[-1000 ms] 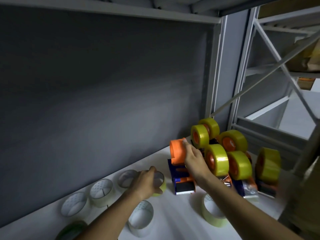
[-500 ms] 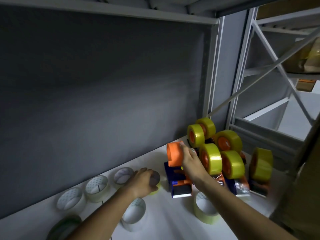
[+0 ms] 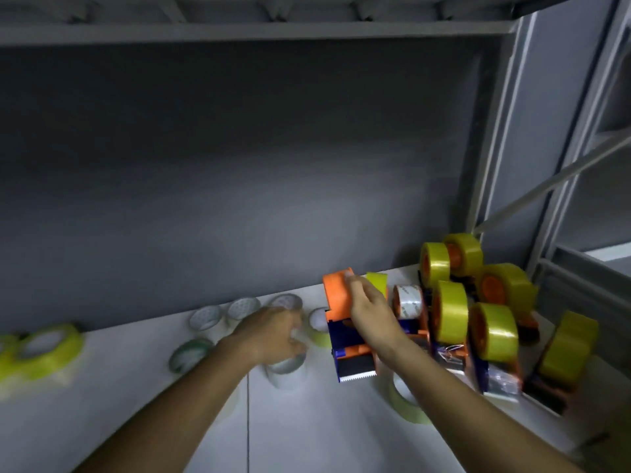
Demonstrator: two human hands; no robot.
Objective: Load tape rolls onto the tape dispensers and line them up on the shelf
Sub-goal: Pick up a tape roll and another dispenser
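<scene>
Left hand (image 3: 273, 331) now blurred over rolls, grip unclear, right hand (image 3: 370, 310) grasping orange hub (image 3: 338, 291)

One head-worn wide-angle view looks forward and slightly down into a shelf bay (image 3: 136, 387), close enough that both forearms enter from the bottom edge; its grey back wall (image 3: 239, 165) fills the upper frame

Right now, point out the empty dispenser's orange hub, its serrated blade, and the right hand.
orange hub (image 3: 336, 291), head view, on its curved outer face.
serrated blade (image 3: 356, 376), head view, on the toothed front edge.
right hand (image 3: 370, 307), head view, on the back of the hand.
</scene>
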